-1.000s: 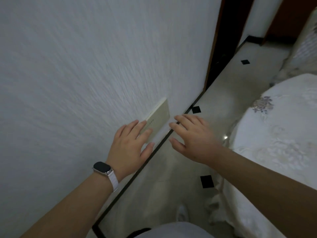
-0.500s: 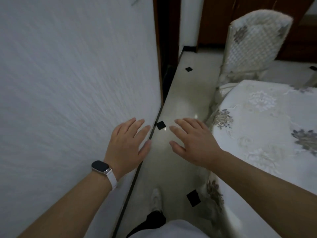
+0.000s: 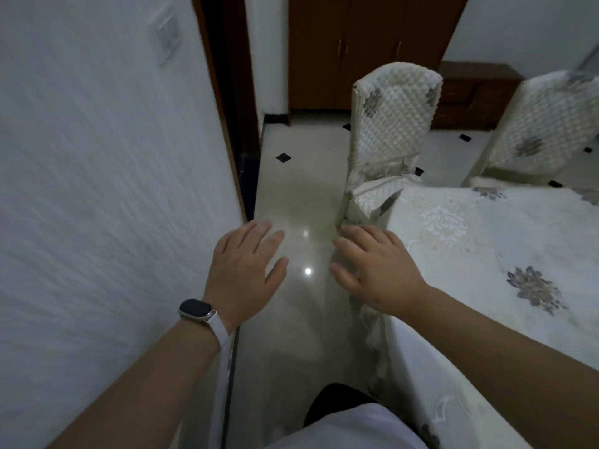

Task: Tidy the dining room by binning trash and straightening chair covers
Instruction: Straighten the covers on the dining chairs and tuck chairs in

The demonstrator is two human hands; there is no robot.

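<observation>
My left hand (image 3: pixel 244 270), a watch on its wrist, hovers palm down over the floor with fingers spread and nothing in it. My right hand (image 3: pixel 376 270) is also open and empty, at the near left corner of the table's cloth (image 3: pixel 486 286). Just beyond it stands a chair (image 3: pixel 392 124) in a quilted cream cover with grey flowers; its seat cover (image 3: pixel 376 196) looks rumpled and tucks under the table edge. A second covered chair (image 3: pixel 544 128) stands at the far right.
A white textured wall (image 3: pixel 97 189) runs close on my left, ending at a dark door frame (image 3: pixel 223 92). A narrow strip of glossy tiled floor (image 3: pixel 291 196) lies between wall and table. A brown wooden cabinet (image 3: pixel 366 43) stands at the back.
My view has swung up and to the right, away from the wall. The card-like object seen by the wall a second ago is out of view. The chairs have come into sight.
</observation>
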